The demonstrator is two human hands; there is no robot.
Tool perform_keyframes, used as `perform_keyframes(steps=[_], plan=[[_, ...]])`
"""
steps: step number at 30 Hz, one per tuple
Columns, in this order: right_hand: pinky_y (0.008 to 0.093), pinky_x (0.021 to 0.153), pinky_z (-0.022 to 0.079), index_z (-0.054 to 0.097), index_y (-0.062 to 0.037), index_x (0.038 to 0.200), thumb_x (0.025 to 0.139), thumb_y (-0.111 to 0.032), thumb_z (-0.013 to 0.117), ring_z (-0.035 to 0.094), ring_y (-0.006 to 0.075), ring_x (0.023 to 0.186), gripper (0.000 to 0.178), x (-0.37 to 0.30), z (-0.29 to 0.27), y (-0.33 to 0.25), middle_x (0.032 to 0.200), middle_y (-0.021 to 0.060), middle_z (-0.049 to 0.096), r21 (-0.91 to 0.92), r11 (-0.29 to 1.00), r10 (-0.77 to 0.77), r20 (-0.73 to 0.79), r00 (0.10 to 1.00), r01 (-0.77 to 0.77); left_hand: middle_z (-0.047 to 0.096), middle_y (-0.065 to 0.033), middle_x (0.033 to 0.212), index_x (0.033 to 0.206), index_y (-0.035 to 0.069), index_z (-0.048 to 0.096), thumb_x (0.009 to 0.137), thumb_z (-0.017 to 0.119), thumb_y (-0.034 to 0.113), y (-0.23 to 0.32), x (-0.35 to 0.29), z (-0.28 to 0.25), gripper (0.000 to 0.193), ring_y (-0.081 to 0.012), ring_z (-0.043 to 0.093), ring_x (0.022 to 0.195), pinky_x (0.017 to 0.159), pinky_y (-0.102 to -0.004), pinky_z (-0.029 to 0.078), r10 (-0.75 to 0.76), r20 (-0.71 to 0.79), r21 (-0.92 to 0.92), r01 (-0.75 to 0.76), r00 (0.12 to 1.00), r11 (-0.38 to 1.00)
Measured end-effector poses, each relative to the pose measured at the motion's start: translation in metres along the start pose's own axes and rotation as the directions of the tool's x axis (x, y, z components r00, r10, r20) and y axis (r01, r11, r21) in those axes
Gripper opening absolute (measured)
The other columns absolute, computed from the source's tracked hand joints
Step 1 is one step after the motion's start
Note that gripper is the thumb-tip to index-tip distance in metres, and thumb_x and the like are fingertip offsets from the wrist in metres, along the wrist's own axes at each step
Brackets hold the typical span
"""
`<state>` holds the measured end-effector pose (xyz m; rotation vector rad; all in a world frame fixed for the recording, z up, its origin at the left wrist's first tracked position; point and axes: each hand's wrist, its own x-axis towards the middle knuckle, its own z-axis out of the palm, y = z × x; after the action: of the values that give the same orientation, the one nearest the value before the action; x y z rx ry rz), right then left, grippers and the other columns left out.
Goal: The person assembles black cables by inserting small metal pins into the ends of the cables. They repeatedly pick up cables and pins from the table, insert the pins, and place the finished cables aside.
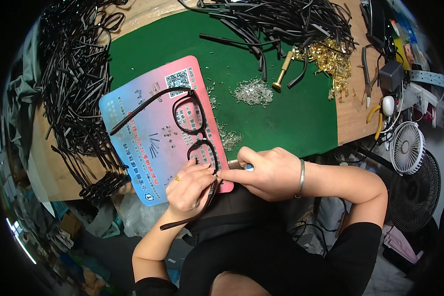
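Observation:
A black eyeglass frame lies over a pink and blue printed pad, one temple stretched out toward the far left. My left hand is closed on the frame at its near hinge, with the other temple running back under the hand. Against that hinge, my right hand brings its extended index fingertip beside the left fingers. The other right fingers are curled round a small tool whose light blue end shows; its kind is hidden. Small metal parts lie in groups on the pad.
On the green mat sit a heap of silver screws and a brass rod-shaped tool. Gold-coloured parts and black temples pile up at the far right. More black temples cover the left side. Pliers and a white fan stand right.

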<state>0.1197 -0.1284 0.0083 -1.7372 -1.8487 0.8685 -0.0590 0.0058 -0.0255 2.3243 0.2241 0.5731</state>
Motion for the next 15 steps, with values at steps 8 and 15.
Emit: perform_keyframes(steps=[8,15], plan=[[0.0365,0.046,0.05,0.051,-0.0114,0.114,0.072,-0.012,0.059,0.06,0.0255,0.054,0.042,0.0014,0.0013,0.0016,0.085,0.0123,0.051,-0.123,0.99,-0.061,0.016,0.998,0.063,0.066,-0.0077,0.082,0.077,0.004,0.063,0.065,0.075,0.0,-0.0004,0.0001,0.0025,0.017,-0.0225,0.065,0.08,0.085,-0.038,0.05,0.042,-0.02,0.015,-0.042,0.999,0.999],[0.0375,0.047,0.05,0.047,-0.0058,0.114,0.072,-0.011,0.058,0.061,0.026,0.054,0.043,0.0063,0.0021,0.0033,0.085,0.0133,0.051,-0.107,0.99,-0.084,0.033,0.996,0.087,0.066,-0.0084,0.082,0.076,0.003,0.064,0.065,0.074,-0.001,-0.0063,-0.0011,0.0029,0.015,-0.0223,0.065,0.08,0.086,-0.039,0.051,0.126,-0.04,0.003,-0.125,0.991,0.992]])
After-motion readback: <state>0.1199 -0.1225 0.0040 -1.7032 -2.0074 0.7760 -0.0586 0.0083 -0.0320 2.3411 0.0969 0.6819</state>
